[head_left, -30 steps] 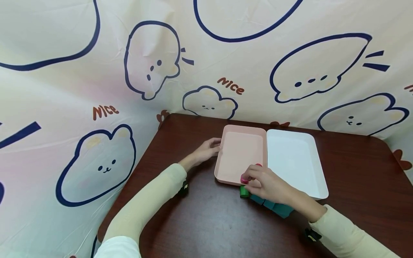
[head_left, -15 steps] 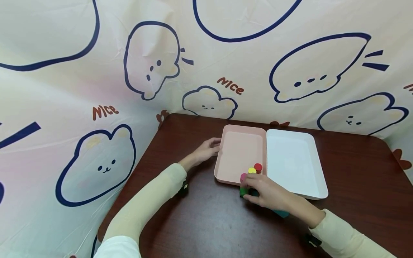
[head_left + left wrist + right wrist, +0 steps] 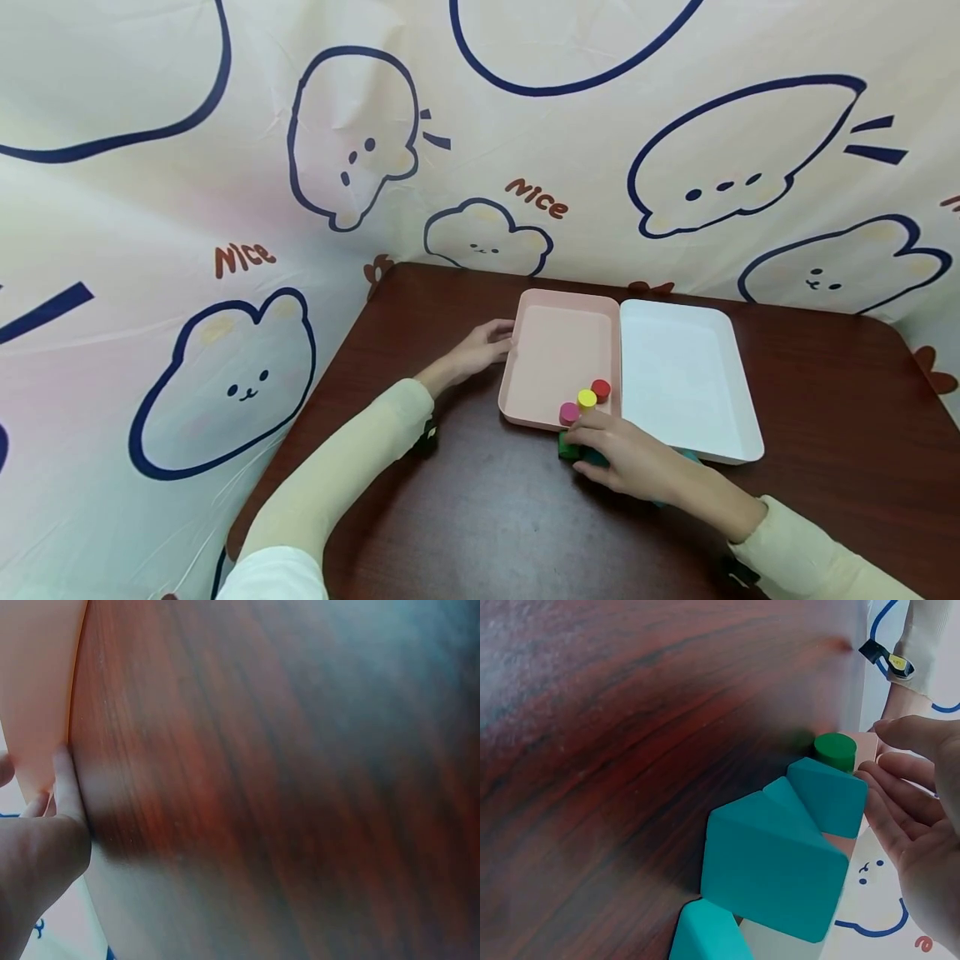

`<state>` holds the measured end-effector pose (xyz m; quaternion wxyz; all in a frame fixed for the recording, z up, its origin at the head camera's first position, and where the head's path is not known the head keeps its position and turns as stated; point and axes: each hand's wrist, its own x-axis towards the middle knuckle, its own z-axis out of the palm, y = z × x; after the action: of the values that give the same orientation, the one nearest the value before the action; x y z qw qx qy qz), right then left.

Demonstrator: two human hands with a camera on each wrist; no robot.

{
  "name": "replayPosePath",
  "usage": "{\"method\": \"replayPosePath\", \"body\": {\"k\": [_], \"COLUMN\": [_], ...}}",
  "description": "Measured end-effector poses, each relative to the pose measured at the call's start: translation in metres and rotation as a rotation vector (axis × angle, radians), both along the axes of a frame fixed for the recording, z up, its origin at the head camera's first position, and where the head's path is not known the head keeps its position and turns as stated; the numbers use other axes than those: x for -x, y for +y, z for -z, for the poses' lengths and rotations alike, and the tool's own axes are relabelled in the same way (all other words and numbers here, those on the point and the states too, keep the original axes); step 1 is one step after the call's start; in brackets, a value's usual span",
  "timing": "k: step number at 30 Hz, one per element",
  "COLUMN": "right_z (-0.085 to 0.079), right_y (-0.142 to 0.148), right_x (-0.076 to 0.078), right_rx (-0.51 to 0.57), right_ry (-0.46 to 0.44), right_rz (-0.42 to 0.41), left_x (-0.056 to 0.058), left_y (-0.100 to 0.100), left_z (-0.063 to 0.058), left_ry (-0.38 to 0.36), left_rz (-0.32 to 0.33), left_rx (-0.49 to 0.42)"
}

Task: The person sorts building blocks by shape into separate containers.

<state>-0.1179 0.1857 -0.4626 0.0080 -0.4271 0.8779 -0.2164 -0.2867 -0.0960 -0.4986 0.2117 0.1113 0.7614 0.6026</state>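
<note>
My left hand [image 3: 477, 348] rests against the left wall of the pink tray [image 3: 558, 350]; in the left wrist view its fingers lie along that wall. Over the tray's near right corner reaches my right hand [image 3: 626, 454], fingers loosely bent and thumb apart. Its fingertips are close to a green cylinder [image 3: 835, 751] and a teal triangular block [image 3: 829, 796] on the table; whether they touch is unclear. More teal blocks [image 3: 780, 862] stand in a row, mostly hidden by this hand in the head view. Pink [image 3: 569, 412], yellow [image 3: 587, 399] and red [image 3: 601, 389] cylinders stand inside the tray.
A white tray [image 3: 686, 375] adjoins the pink one on the right. Both stand on a dark brown wooden table [image 3: 480, 517]. Behind it hangs a pale cloth [image 3: 480, 117] printed with cartoon outlines.
My right hand has let go of the pink cylinder, now standing in the tray beside the yellow one, and has drawn back toward the green cylinder. The left hand stays put.
</note>
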Motion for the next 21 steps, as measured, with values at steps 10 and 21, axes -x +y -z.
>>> {"method": "replayPosePath", "body": {"k": [10, 21], "right_z": [0.0043, 0.007], "right_y": [-0.0007, -0.0031], "right_x": [-0.0021, -0.0038], "right_rx": [-0.007, 0.006], "right_ry": [0.134, 0.121], "right_rz": [-0.031, -0.043], "left_x": [0.0001, -0.0005], "left_y": [0.0, -0.0008], "left_z": [-0.0014, -0.002], "left_ry": [-0.01, -0.014], "left_rz": [0.01, 0.006], "left_rx": [0.001, -0.017]}}
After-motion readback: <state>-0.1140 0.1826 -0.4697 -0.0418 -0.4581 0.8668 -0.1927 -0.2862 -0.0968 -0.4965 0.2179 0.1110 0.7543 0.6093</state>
